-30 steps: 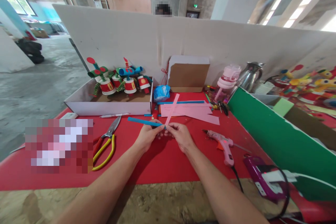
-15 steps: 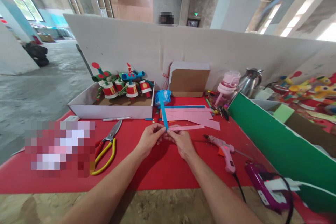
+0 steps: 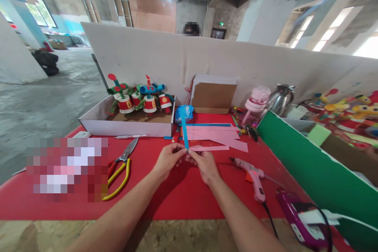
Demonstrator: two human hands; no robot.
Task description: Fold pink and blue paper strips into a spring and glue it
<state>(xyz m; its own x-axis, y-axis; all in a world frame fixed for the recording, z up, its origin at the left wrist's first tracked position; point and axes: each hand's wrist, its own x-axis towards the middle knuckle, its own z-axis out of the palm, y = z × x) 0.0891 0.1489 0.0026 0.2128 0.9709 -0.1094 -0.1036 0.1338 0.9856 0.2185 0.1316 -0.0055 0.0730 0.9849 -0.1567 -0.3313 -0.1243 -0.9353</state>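
My left hand (image 3: 168, 160) and my right hand (image 3: 204, 164) meet over the red table cover (image 3: 177, 189), fingertips pinched together on the joined ends of two paper strips. The blue strip (image 3: 184, 130) points away from me, up toward the back. The pink strip (image 3: 211, 148) runs out to the right at about a right angle to it. Both hands are closed on the crossing point, which their fingers partly hide.
More pink strips (image 3: 218, 134) lie behind the hands. Yellow-handled scissors (image 3: 119, 167) lie left, a pink glue gun (image 3: 252, 173) right. A white box (image 3: 126, 126) of paper figures, a cardboard box (image 3: 213, 94), a pink bottle (image 3: 256, 100), a kettle (image 3: 280, 98) and a green board (image 3: 313, 165) ring the table.
The blue strip swung from pointing left to pointing away from me. The pink strip swung from pointing away to pointing right. My hands stayed together at the crossing.
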